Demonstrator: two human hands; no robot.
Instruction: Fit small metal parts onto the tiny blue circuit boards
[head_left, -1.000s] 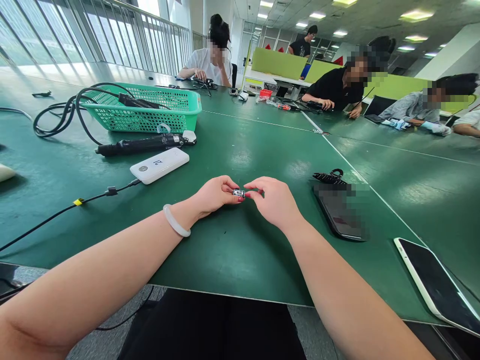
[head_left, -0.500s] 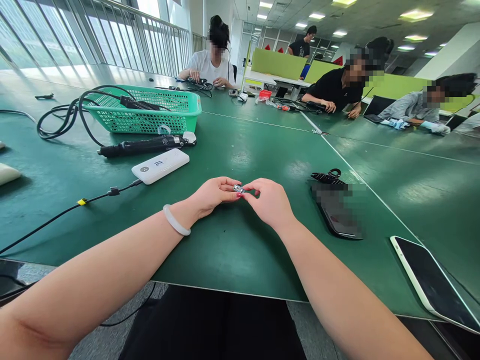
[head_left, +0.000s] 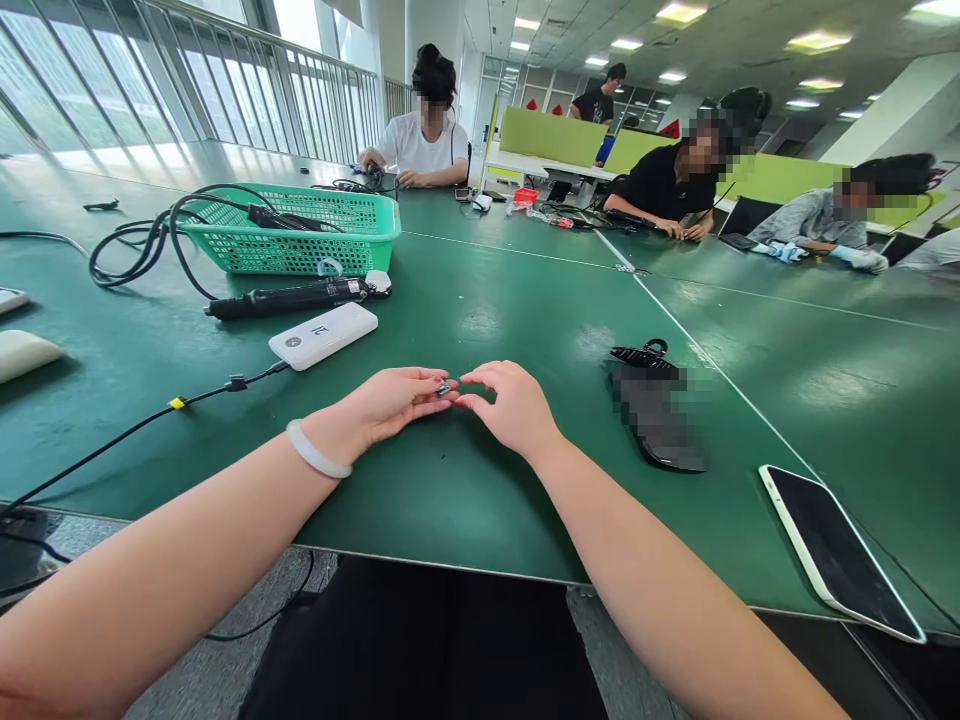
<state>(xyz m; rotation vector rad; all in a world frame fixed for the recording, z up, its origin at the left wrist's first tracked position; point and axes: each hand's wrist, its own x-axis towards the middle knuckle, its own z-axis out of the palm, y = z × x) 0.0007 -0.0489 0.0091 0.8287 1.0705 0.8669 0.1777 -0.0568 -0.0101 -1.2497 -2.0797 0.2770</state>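
Observation:
Between the thumb and fingers of my left hand (head_left: 386, 405) is a small dark-and-silver piece (head_left: 444, 387), too tiny to identify. The fingers partly cover it. My right hand (head_left: 516, 410) is just to its right, thumb and forefinger apart with a gap between them and nothing visible inside. Both hands are low over the green tabletop (head_left: 465, 500), near its front edge. A white power bank (head_left: 326, 336) with a black cable plugged in lies beyond my left hand.
A green plastic basket (head_left: 292, 245) with black cables stands back left, a black cylindrical tool (head_left: 292, 297) before it. On the right lie a black claw hair clip (head_left: 646, 357), a dark blurred-out object (head_left: 660, 425) and a phone (head_left: 840, 550). Several people sit across the table.
My right fingers have come away from the small piece and spread apart. My left hand keeps hold of it, now turned so less of its face shows. Both hands appear slightly further left.

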